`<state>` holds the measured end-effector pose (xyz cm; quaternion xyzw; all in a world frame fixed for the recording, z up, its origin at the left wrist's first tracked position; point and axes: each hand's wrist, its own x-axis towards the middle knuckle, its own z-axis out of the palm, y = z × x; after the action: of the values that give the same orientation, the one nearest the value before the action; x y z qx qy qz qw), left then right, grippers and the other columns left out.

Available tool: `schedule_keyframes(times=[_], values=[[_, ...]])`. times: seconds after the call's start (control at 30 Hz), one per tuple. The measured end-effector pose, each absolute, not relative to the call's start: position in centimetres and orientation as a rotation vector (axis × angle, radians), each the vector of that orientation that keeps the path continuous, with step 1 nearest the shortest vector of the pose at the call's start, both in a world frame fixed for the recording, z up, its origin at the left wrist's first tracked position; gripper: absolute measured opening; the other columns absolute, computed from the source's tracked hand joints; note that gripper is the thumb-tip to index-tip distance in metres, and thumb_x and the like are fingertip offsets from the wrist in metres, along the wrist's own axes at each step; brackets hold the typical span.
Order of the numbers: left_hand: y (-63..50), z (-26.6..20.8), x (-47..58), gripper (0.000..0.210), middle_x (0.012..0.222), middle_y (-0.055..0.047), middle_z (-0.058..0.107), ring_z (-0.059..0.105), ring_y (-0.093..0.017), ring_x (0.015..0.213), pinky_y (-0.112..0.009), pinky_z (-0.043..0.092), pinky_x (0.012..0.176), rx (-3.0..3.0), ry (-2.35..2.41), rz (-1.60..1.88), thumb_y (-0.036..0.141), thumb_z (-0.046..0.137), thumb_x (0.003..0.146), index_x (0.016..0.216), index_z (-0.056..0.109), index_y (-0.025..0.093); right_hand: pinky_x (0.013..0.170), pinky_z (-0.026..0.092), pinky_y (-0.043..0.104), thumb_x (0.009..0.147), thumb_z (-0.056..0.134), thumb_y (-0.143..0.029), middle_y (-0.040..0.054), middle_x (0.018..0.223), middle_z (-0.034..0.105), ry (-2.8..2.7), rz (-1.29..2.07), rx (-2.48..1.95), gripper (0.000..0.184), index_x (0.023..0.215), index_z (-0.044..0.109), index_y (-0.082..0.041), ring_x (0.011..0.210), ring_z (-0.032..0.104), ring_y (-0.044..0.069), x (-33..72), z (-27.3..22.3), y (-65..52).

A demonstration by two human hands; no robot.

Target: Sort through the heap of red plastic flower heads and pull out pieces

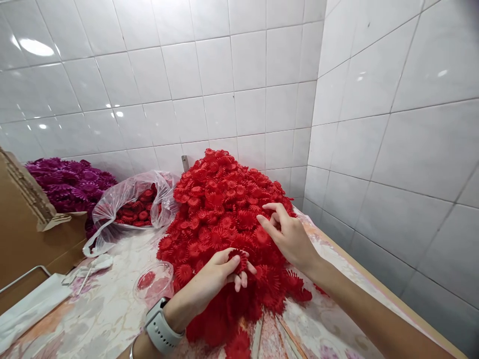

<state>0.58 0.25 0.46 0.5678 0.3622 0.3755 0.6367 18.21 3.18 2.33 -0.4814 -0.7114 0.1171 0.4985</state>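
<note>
A tall heap of red artificial flower heads (pixel 220 199) with fringed petals fills the middle of the table. In front of it my left hand (pixel 220 271), with a watch on the wrist, is closed on one red flower head (pixel 239 259), held between thumb and fingers. My right hand (pixel 286 232) hovers at the right side of the heap, thumb and index finger apart, with nothing visible between them. Left of my left hand stands a small clear plastic tub (pixel 153 281) with something red in it.
A clear plastic bag (pixel 107 207) of darker red flower heads lies left of the heap, near a purple flower pile (pixel 71 182). A cardboard box (pixel 41 239) stands at the left edge. White tiled walls (pixel 239 65) rise behind and to the right.
</note>
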Motion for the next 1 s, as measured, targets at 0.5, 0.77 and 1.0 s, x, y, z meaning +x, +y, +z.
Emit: schedule_keyframes(times=[0.5,0.77,1.0], values=[[-0.5,0.8,0.6,0.064,0.055,0.005,0.039,0.034,-0.007,0.046,-0.020,0.027,0.043,1.282,0.898,0.752,0.075,0.019,0.071,0.076,0.046,0.017,0.057,0.041,0.022,0.075,0.051,-0.013,-0.0026,0.070,0.051,-2.191,0.537,-0.770,0.034,0.108,0.047,-0.021,0.061,0.049,0.012,15.8,1.9,0.2],[-0.3,1.6,0.3,0.048,0.057,0.004,0.042,0.030,-0.006,0.045,-0.019,0.025,0.042,1.196,0.777,0.705,0.064,0.033,0.078,0.074,0.045,0.017,0.053,0.040,0.023,0.082,0.045,-0.023,-0.0028,0.063,0.051,-1.629,0.214,-0.970,0.017,0.098,0.047,-0.019,0.053,0.049,0.011,17.9,2.5,2.5],[-0.1,0.9,0.7,0.015,0.078,-0.006,0.062,0.052,-0.007,0.056,-0.020,0.039,0.053,1.257,0.885,0.825,0.024,0.054,0.076,0.084,0.050,0.012,0.057,0.038,0.027,0.078,0.051,-0.038,-0.0037,0.061,0.052,-1.786,0.324,-1.320,0.026,0.096,0.049,-0.019,0.055,0.049,0.014,19.0,2.2,4.1]])
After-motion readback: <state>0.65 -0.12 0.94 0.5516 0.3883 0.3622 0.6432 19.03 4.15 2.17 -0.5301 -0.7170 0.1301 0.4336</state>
